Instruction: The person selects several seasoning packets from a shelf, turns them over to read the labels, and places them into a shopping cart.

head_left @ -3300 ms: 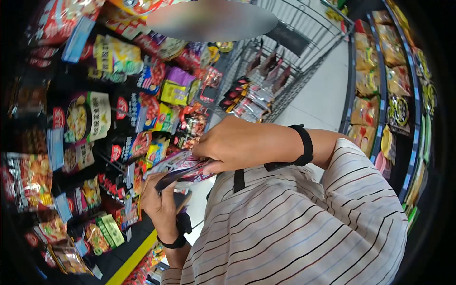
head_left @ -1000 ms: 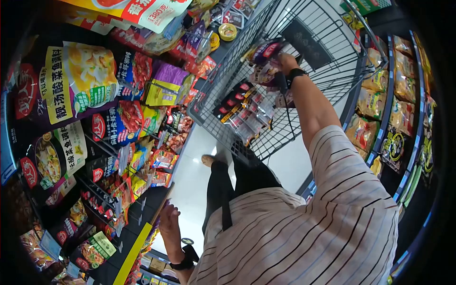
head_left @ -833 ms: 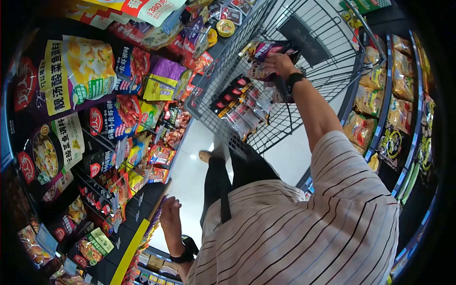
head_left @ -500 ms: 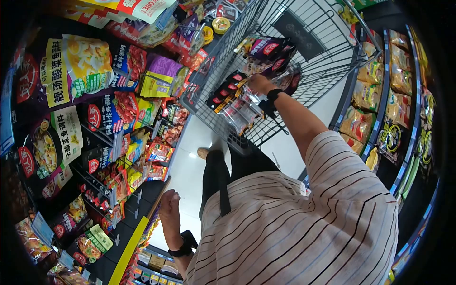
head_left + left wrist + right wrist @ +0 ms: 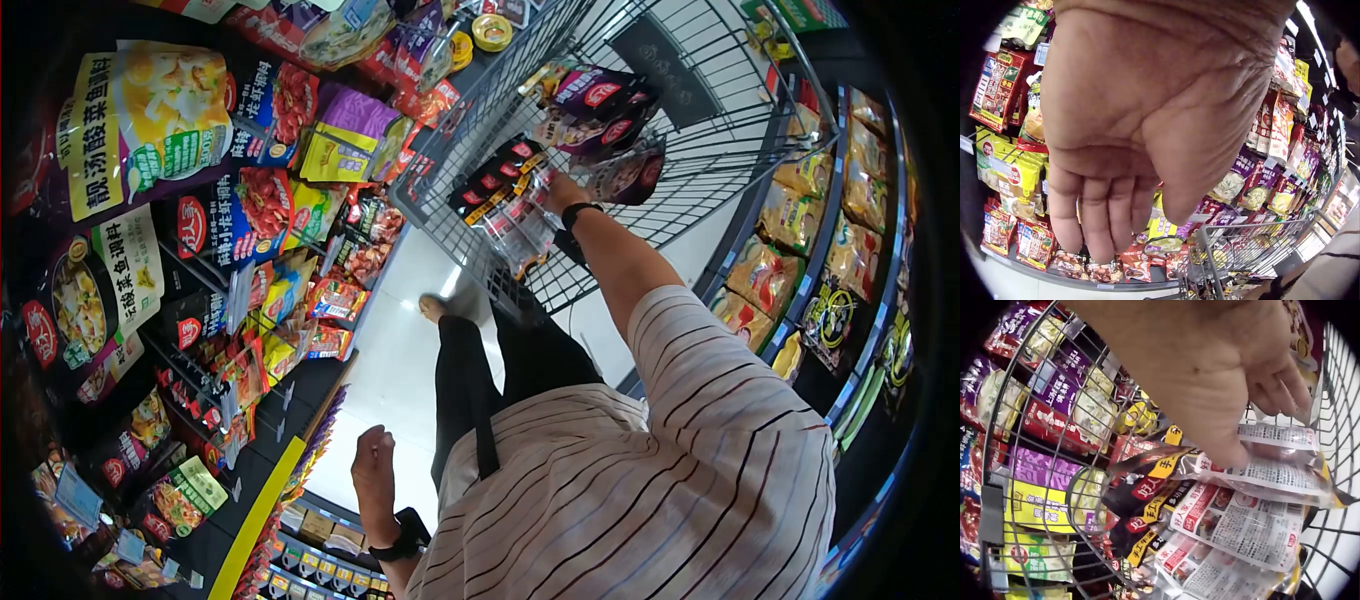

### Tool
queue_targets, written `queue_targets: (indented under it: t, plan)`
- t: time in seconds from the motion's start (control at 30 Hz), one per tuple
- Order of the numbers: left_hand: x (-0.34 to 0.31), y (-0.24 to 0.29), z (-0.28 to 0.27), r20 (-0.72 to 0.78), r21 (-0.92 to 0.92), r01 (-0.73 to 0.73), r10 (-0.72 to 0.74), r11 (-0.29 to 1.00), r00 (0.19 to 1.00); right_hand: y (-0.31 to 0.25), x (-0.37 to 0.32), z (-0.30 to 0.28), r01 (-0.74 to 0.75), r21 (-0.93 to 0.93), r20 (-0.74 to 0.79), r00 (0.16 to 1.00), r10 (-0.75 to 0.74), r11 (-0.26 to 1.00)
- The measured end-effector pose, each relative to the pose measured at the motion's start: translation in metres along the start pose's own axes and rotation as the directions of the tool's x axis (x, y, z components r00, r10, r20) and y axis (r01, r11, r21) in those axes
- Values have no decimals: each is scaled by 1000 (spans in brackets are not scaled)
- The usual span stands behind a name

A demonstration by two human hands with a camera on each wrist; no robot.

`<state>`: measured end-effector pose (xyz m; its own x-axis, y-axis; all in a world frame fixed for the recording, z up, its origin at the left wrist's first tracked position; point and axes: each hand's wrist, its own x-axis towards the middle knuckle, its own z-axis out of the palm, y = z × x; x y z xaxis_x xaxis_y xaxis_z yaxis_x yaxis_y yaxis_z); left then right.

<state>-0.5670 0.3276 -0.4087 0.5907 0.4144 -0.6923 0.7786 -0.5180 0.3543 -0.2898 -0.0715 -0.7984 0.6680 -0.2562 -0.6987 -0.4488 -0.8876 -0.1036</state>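
Note:
My right hand (image 5: 568,192) reaches down into the wire shopping cart (image 5: 440,205). It pinches one of several black-topped clear seasoning packets (image 5: 1241,531), laid overlapping in a row. In the right wrist view, the thumb lies over the pinched packet (image 5: 1272,472) near its upper edge, and the fingers bend down beyond it. Dark purple packets (image 5: 600,95) lie in the cart just past that row. My left hand (image 5: 375,470) hangs beside the shelf, fingers loosely bent; the left wrist view shows its bare palm (image 5: 1147,94).
A shelf of hanging seasoning bags, one a large yellow-and-purple bag (image 5: 150,125), runs along the left. A yellow strip (image 5: 258,520) marks its lower edge. On the right stands another shelf with plastic-wrapped packs (image 5: 765,265). White floor (image 5: 385,370) shows between shelf and cart.
At first both hands held a purple packet by the shelf. The right hand then moved to the cart, let go of dark packets there, and shifted to the clear packets. The left hand dropped empty.

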Motion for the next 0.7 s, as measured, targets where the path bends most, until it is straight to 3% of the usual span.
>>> queue_targets:
  t: [0.27, 0.37, 0.47, 0.7]
  plan:
    - [9, 2, 3, 11, -6, -67, 67, 998, 998, -9, -2, 1, -35, -110, -71, 997, 27, 993]
    - [11, 20, -5, 56, 16, 4, -5, 1000, 998, -11, -14, -18, -40, -86, -56, 998, 36, 995]
    - [16, 24, -9, 43, 62, -25, 22, 998, 999, -5, -11, -28, 28, -172, -107, 993, -46, 985]
    - [33, -16, -12, 21, 23, -223, 223, 975, 975, 6, 7, -40, 126, -123, -19, 991, -129, 984]
